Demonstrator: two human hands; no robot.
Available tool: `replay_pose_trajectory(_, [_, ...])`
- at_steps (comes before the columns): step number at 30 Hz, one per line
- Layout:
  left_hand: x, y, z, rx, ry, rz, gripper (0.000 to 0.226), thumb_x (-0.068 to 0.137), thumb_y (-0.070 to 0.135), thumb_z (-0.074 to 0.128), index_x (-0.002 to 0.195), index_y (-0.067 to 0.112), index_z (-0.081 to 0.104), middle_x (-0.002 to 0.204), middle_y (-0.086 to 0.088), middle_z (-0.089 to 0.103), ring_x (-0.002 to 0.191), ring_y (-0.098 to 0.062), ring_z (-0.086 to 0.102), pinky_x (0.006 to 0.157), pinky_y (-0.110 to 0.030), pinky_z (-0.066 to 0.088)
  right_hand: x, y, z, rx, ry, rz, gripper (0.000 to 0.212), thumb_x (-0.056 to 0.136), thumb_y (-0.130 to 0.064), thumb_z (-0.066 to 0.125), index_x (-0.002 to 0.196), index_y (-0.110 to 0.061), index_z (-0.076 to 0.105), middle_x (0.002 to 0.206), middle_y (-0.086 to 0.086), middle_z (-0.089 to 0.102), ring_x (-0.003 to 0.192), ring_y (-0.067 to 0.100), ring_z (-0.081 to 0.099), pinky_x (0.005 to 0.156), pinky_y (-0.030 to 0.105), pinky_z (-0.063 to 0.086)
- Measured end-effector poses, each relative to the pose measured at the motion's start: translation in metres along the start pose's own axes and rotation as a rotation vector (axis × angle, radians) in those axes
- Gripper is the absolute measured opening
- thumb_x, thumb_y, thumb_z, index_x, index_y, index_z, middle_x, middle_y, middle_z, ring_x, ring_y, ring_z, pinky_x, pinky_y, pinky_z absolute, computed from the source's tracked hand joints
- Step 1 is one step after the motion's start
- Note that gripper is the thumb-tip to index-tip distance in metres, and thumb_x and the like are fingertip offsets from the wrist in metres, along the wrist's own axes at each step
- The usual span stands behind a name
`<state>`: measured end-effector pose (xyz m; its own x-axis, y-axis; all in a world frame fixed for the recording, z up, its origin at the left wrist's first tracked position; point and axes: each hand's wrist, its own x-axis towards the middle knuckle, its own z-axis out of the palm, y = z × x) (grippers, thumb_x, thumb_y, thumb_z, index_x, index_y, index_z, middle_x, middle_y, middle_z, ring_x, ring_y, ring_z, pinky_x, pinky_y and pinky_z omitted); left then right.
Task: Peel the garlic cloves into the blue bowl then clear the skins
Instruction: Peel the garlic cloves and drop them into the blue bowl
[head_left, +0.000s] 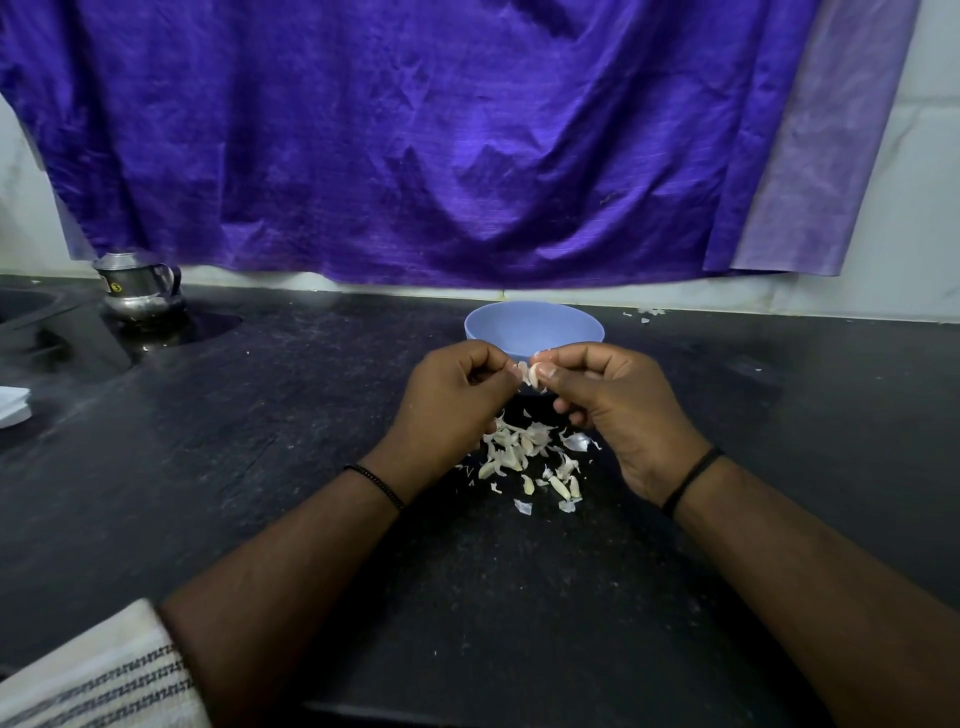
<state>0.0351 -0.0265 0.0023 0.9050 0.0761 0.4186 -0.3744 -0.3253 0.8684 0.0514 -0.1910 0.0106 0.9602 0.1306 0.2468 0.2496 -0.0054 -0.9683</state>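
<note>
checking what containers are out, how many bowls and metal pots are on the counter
2. One blue bowl stands at the back of the counter, just beyond the hands. One metal pot sits far left by the sink. Nothing else of the kind shows.

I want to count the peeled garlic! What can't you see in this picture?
Head view only:
- Inside the blue bowl: the near rim and both hands hide its bottom, so no count.
- Garlic clove: mostly covered by the left hand and right hand.
- Pile of skins: too small to tell skins from cloves.
</note>
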Motion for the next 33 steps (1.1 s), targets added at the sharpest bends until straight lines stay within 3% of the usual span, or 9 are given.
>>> replay_pose_trajectory(5, [0.0001,0.0001,-0.0003,-0.01,0.002,0.058,0.008,0.09,0.008,0.07,0.096,0.013,0.07,0.063,-0.003,0.061,0.046,-0.011,0.054,0.044,-0.017,0.04,0.0003,0.0005,-0.0002,-0.007,0.015,0.001,0.004,0.086,-0.012,0.074,0.091,-0.013,0.075,0.075,-0.001,0.074,0.06,0.007,0.055,0.053,0.016,0.044])
replay_pose_trajectory(11, [0.0003,-0.0016,0.0,0.011,0.029,0.113,0.007,0.086,0.016,0.076,0.092,0.019,0.075,0.073,-0.002,0.068,0.053,-0.011,0.056,0.053,-0.024,0.047,0.0001,0.0011,-0.0013,-0.015,0.012,-0.012,0.005,0.088,-0.013,0.073,0.092,-0.011,0.074,0.073,-0.005,0.073,0.059,0.007,0.056,0.053,0.018,0.046])
replay_pose_trajectory(16, [-0.0012,0.0008,0.0003,-0.009,0.029,0.082,0.002,0.085,0.013,0.076,0.086,0.014,0.075,0.07,0.002,0.069,0.051,-0.007,0.054,0.05,-0.019,0.044,-0.0019,-0.0002,-0.0006,-0.029,-0.01,-0.031,0.009,0.088,-0.01,0.072,0.096,-0.007,0.073,0.073,-0.002,0.073,0.058,0.005,0.057,0.054,0.019,0.046])
replay_pose_trajectory(22, [0.0012,-0.0032,-0.0019,0.018,0.073,0.03,0.013,0.089,0.005,0.064,0.086,0.013,0.073,0.057,0.008,0.06,0.049,-0.009,0.053,0.045,-0.017,0.039,-0.0027,-0.0005,0.0001,-0.072,-0.028,-0.077,0.006,0.088,-0.009,0.073,0.093,-0.011,0.073,0.081,0.007,0.075,0.059,0.005,0.058,0.054,0.018,0.047])
replay_pose_trajectory(28, [-0.0017,0.003,0.0008,-0.051,0.039,0.03,0.005,0.086,0.012,0.075,0.083,0.008,0.072,0.061,0.001,0.062,0.047,-0.009,0.05,0.041,-0.016,0.038,-0.0019,0.0001,0.0,-0.061,-0.022,-0.081,0.007,0.086,-0.009,0.074,0.092,-0.013,0.073,0.076,0.001,0.074,0.061,0.006,0.058,0.055,0.019,0.048])
replay_pose_trajectory(33, [-0.0017,0.0055,0.0001,-0.095,0.015,-0.024,0.007,0.088,0.007,0.071,0.086,0.0,0.07,0.06,-0.005,0.059,0.043,-0.011,0.048,0.038,-0.021,0.038,-0.0018,0.0002,0.0005,-0.068,-0.04,-0.087,0.007,0.086,-0.008,0.074,0.092,-0.012,0.074,0.079,0.004,0.075,0.061,0.006,0.058,0.055,0.019,0.048])
